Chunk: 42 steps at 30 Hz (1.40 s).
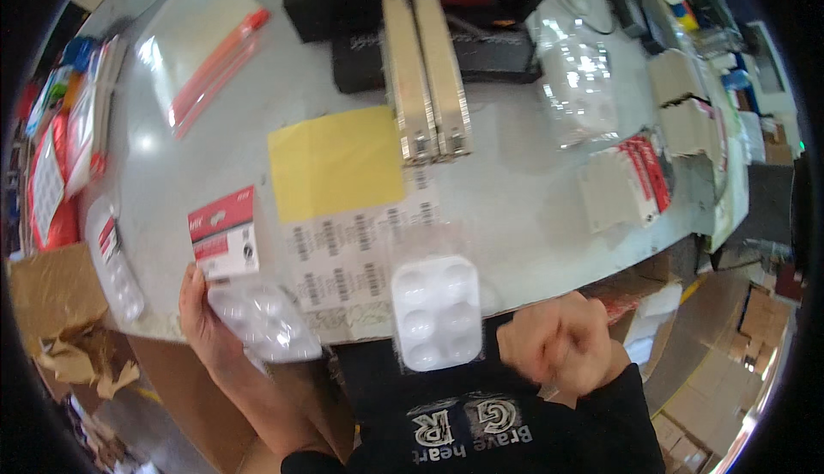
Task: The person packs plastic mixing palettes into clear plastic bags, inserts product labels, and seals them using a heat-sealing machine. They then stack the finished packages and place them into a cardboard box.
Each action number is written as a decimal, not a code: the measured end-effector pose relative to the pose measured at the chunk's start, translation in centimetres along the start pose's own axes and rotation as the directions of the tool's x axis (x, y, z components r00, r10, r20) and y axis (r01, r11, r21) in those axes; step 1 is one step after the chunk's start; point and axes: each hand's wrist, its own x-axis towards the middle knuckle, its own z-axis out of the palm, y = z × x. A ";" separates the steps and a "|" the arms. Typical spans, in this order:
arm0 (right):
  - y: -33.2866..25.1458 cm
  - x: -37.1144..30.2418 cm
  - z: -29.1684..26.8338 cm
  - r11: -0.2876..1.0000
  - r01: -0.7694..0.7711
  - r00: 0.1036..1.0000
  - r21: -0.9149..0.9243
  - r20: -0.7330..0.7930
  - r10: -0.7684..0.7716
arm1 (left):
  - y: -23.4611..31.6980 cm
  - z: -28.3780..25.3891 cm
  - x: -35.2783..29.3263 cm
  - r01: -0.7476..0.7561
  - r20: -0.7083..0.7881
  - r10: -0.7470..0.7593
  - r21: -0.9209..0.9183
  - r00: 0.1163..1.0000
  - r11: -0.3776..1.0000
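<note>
My left hand is closed at the table's front edge, its thumb on the lower left corner of a red and white header card. Just below the card, beside that hand, lies a white paint palette with round wells in a clear bag; whether the hand grips the bag too is hidden. In front of my body, a second white palette in clear wrap reaches over the table edge, apart from both hands. To its right hovers my right hand, slightly blurred, with fingers curled; anything inside them is hidden.
A yellow sheet and barcode label sheets lie mid-table. Behind stands a black machine with two metal bars jutting forward. Header cards and clear bags lie right; a bagged palette and red-edged bags left.
</note>
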 end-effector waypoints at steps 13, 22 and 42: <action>1.3 -1.9 -2.8 0.952 -0.155 0.893 0.265 -0.375 0.249 | -3.3 7.6 -4.3 0.242 0.115 -0.229 -0.109 0.967 0.964; 2.9 -1.5 -4.2 1.000 0.012 0.911 0.024 -0.413 -0.001 | -5.1 3.8 -0.2 0.068 -0.080 -0.057 0.142 0.995 0.987; 6.1 11.3 -4.1 0.204 0.152 0.691 -0.967 -0.043 -0.722 | -5.5 16.6 2.1 -0.836 0.624 0.562 0.460 0.543 0.298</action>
